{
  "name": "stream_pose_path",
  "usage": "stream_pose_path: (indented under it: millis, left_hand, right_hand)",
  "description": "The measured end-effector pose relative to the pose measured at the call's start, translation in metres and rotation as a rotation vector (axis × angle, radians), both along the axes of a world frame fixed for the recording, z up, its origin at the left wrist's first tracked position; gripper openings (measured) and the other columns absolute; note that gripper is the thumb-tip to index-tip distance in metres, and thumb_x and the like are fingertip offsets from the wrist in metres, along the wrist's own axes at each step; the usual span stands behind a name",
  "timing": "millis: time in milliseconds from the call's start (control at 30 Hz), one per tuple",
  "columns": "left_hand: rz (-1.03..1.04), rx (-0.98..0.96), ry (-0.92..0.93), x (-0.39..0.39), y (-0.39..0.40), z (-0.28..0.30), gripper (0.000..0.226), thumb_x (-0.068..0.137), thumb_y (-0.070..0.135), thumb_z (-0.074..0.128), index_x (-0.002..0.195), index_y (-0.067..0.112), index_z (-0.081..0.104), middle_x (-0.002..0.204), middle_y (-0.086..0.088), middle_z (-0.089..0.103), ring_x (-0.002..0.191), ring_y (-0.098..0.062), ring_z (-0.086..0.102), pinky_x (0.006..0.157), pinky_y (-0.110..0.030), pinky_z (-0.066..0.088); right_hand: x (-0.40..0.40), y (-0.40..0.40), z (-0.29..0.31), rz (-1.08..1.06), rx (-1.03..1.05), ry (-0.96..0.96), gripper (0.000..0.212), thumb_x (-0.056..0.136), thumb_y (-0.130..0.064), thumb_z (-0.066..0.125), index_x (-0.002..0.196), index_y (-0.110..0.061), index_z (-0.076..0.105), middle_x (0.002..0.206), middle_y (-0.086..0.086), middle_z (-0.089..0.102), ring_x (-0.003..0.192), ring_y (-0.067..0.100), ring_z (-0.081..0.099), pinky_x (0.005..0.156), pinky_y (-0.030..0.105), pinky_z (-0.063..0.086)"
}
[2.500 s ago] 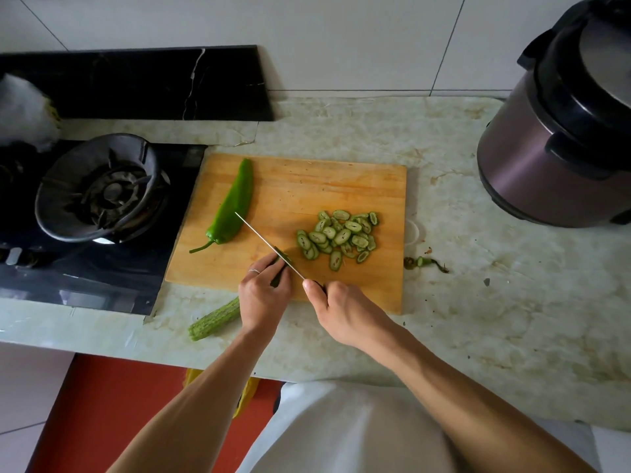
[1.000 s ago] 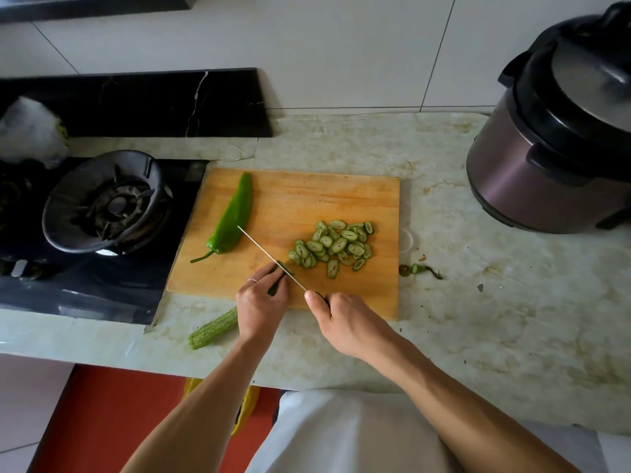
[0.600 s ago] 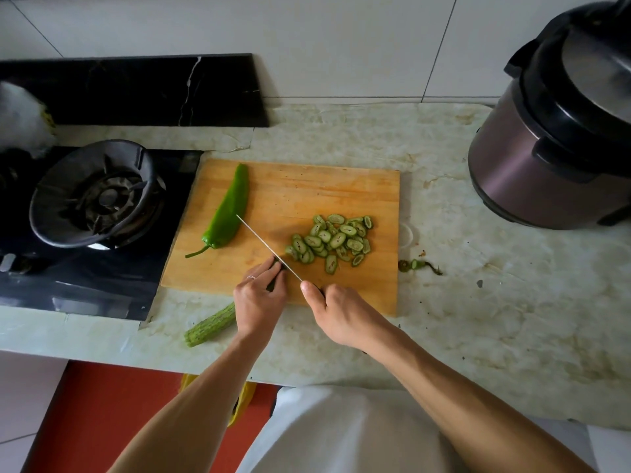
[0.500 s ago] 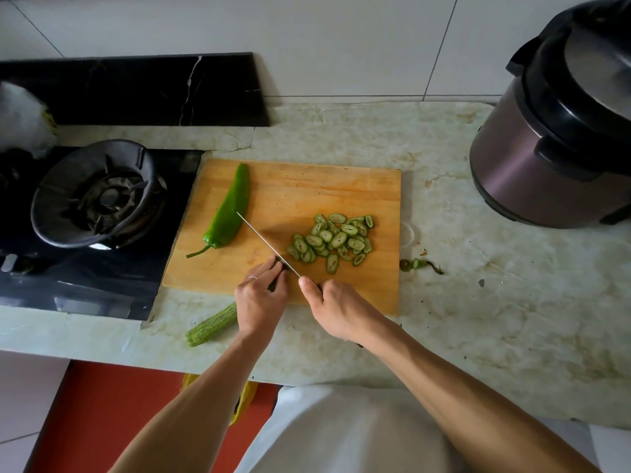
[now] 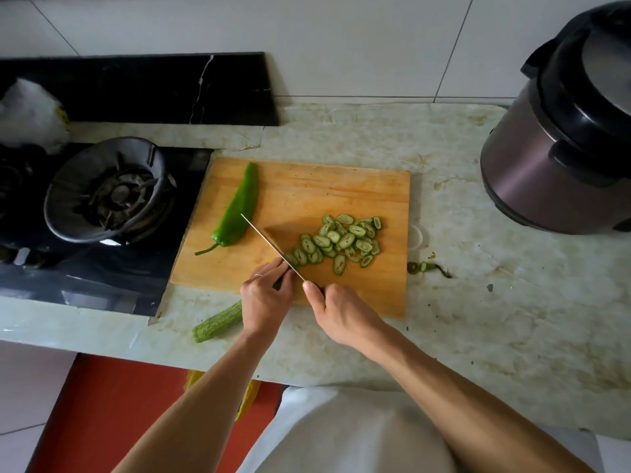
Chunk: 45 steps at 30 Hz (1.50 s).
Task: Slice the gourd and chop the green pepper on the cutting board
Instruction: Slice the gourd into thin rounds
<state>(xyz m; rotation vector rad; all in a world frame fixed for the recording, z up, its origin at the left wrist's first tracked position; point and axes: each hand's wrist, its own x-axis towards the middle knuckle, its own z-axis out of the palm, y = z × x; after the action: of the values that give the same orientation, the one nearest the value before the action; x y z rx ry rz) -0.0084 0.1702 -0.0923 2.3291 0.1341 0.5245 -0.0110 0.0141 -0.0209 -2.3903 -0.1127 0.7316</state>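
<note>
The ridged gourd [image 5: 218, 321], pale green, lies half off the cutting board [image 5: 307, 189]; left hand [image 5: 264, 298] grips it, right hand [image 5: 341, 314] clasps the knife [image 5: 269, 245] beside seeded slices [image 5: 341, 240].

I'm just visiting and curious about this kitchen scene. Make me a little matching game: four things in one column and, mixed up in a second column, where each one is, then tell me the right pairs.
Things
1. green pepper
2. gourd slices
3. uncut gourd
4. cooker

Places
A. sticking off the near edge of the cutting board, held by the left hand
B. on the counter, far right
C. whole, on the left part of the board
D. piled on the right part of the board, beside the knife

Pairs: 1-C, 2-D, 3-A, 4-B
</note>
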Motion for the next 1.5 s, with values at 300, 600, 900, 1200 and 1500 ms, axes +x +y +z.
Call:
stream_pose_path:
  millis: [300,600,900,1200,1500]
  left_hand:
    - [-0.006,0.109,0.164,-0.007,0.005,-0.007,0.028,0.088,0.01,0.073,0.116,0.01,0.075,0.123,-0.008,0.069,0.114,-0.025,0.064,0.09,-0.039,0.056]
    - [0.046,-0.011,0.131,-0.012,0.003,-0.009,0.026,0.084,0.008,0.076,0.109,0.014,0.078,0.12,-0.005,0.071,0.108,-0.019,0.067,0.095,-0.037,0.054]
    - [0.035,0.024,0.121,-0.014,-0.001,-0.008,0.025,0.085,0.007,0.075,0.11,0.014,0.078,0.122,-0.002,0.071,0.11,-0.019,0.066,0.093,-0.035,0.054]
    - [0.044,0.036,0.092,-0.013,-0.006,-0.004,0.024,0.086,0.004,0.072,0.107,0.014,0.079,0.122,0.002,0.07,0.106,-0.021,0.065,0.089,-0.03,0.053]
    - [0.041,0.08,0.084,-0.01,-0.001,-0.013,0.023,0.087,0.007,0.073,0.109,0.01,0.078,0.119,-0.003,0.072,0.108,-0.022,0.065,0.089,-0.033,0.054]
  right_hand:
    - [0.0,-0.012,-0.003,-0.055,0.088,0.037,0.059,0.101,-0.06,0.03,0.062,-0.017,0.042,0.073,0.011,0.062,0.068,0.03,0.059,0.06,0.029,0.036]
    - [-0.011,-0.018,0.012,-0.003,0.089,0.003,0.057,0.101,-0.059,0.03,0.062,-0.019,0.038,0.067,0.008,0.053,0.058,0.023,0.05,0.048,0.029,0.032]
    - [-0.016,-0.017,0.018,-0.008,0.062,0.039,0.059,0.102,-0.059,0.026,0.065,-0.016,0.043,0.071,0.006,0.056,0.063,0.023,0.053,0.059,0.031,0.039]
    - [-0.014,-0.01,0.009,-0.009,0.059,0.033,0.058,0.101,-0.061,0.025,0.066,-0.017,0.041,0.072,0.006,0.057,0.063,0.023,0.054,0.059,0.03,0.037]
    - [-0.001,-0.011,0.015,0.019,0.05,0.05,0.062,0.102,-0.06,0.024,0.065,-0.014,0.045,0.065,0.006,0.056,0.055,0.021,0.053,0.049,0.031,0.035]
